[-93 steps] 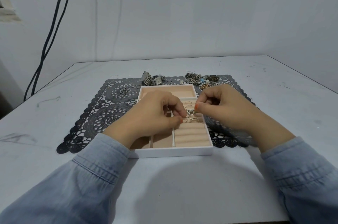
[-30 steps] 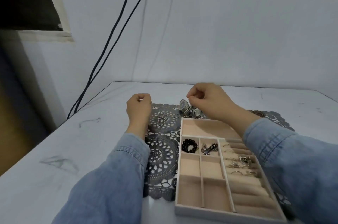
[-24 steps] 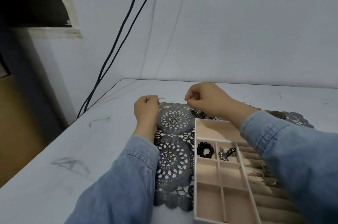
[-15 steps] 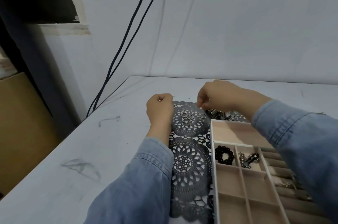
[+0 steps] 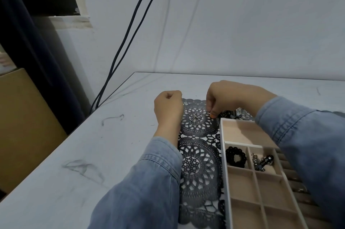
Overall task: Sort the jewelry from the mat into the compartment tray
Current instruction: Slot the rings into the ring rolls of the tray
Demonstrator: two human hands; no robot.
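At the right edge of the white table [image 5: 112, 154] sits the compartment tray [image 5: 222, 135], white-rimmed and lined in beige. One small compartment holds a black beaded bracelet [image 5: 235, 159], and the one beside it a tangle of silver metal pieces [image 5: 261, 161]. The ring rolls along its right side are mostly hidden by the denim sleeve [image 5: 308, 144]. Just left of the tray, on the black lace mat [image 5: 199, 165], lies a small cluster of thin silver rings [image 5: 194, 118], some overlapping. The right hand [image 5: 231, 96] reaches down with its fingertips pinching one silver ring [image 5: 205, 112] at the cluster's right edge. The left hand [image 5: 168, 107] is curled into a fist beside the cluster; I cannot tell whether it holds anything.
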